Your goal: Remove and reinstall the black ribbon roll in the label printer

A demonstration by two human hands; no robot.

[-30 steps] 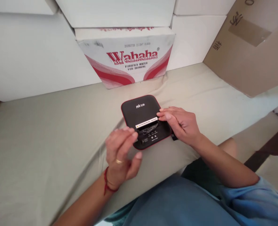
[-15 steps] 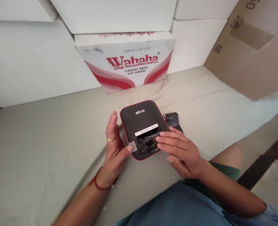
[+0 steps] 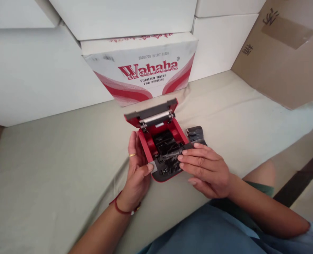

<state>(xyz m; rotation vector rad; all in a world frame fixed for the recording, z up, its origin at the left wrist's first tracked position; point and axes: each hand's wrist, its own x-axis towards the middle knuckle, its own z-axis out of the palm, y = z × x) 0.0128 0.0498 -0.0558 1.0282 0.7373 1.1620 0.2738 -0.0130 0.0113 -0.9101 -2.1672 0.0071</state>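
Note:
A black and red label printer (image 3: pixel 143 141) rests on the cloth with its lid (image 3: pixel 153 111) raised on the far side. Black plastic film (image 3: pixel 165 143) shows in its red interior and runs out over the front. My left hand (image 3: pixel 139 171) holds the printer's left side, thumb on a grey latch (image 3: pixel 154 166) at the front left corner. Across the front right of the printer and the film lie the stretched, close-set fingers of my right hand (image 3: pixel 205 167). A piece of dark film (image 3: pixel 195 133) lies against the printer's right side, partly under the hand.
Pale cloth (image 3: pixel 53 169) covers the work surface. Behind the printer stands a Wahaha water carton (image 3: pixel 148 70) among stacked white boxes (image 3: pixel 34 70). A brown cardboard box (image 3: pixel 283 67) stands at the back right.
The printer's lid has swung up and away, baring the red interior and a roller under the lid. Both hands keep their places on the printer; my left thumb stays on the latch.

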